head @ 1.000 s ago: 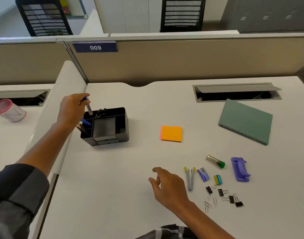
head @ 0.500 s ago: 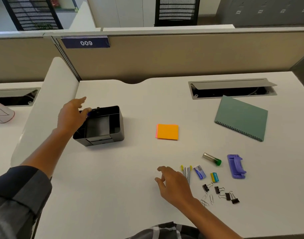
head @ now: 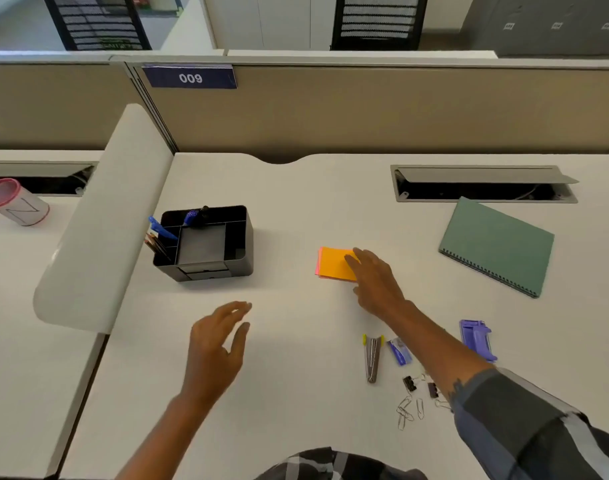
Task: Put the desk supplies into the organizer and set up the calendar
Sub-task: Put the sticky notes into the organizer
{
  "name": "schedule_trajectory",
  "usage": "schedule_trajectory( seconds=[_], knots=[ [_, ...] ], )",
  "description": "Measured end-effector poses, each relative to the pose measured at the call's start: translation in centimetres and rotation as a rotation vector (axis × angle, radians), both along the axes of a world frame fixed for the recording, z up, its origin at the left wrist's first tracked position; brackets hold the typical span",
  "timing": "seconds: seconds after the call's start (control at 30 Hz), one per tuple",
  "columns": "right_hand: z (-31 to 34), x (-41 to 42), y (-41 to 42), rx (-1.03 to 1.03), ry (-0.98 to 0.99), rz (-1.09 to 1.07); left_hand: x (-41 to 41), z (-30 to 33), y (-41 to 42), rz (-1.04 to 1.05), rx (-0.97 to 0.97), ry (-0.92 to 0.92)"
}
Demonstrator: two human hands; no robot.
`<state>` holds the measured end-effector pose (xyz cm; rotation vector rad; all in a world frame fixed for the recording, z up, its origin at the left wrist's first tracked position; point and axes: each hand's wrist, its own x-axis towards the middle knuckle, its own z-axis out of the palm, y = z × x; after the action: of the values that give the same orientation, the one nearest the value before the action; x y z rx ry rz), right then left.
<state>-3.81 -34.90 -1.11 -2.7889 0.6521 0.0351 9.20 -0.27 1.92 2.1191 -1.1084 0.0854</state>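
A black organizer stands left of centre on the white desk, with blue pens and pencils in its left and back compartments. My right hand reaches over the orange sticky-note pad, fingers laid on its right edge. My left hand hovers over the bare desk in front of the organizer, fingers relaxed and holding nothing. A green spiral calendar lies flat at the right. Near the front lie a staple remover, a blue staple box, a purple punch, binder clips and paper clips.
An open cable tray is set into the desk behind the calendar. A rounded white divider borders the desk on the left, with a pink-rimmed cup beyond it. A beige partition with a "009" sign closes the back.
My left hand let go of the pen at the organizer and drew back toward me. My right hand moved from the staple remover up to the orange sticky notes.
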Motion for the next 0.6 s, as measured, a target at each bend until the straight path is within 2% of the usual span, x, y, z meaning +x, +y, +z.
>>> schedule_trajectory(
  seconds=[0.1, 0.37, 0.6],
  knots=[
    [0.3, 0.9, -0.5, -0.009, 0.102, 0.050, -4.3, -1.6, 0.9, 0.006, 0.070, 0.075],
    [1.4, 0.6, -0.2, -0.065, 0.106, 0.101, -8.3, -2.3, 0.0, -0.017, 0.152, 0.172],
    [3.8, 0.6, -0.9, -0.203, -0.084, 0.060, -6.7, -0.1, -4.4, -0.030, 0.106, 0.142]
  ],
)
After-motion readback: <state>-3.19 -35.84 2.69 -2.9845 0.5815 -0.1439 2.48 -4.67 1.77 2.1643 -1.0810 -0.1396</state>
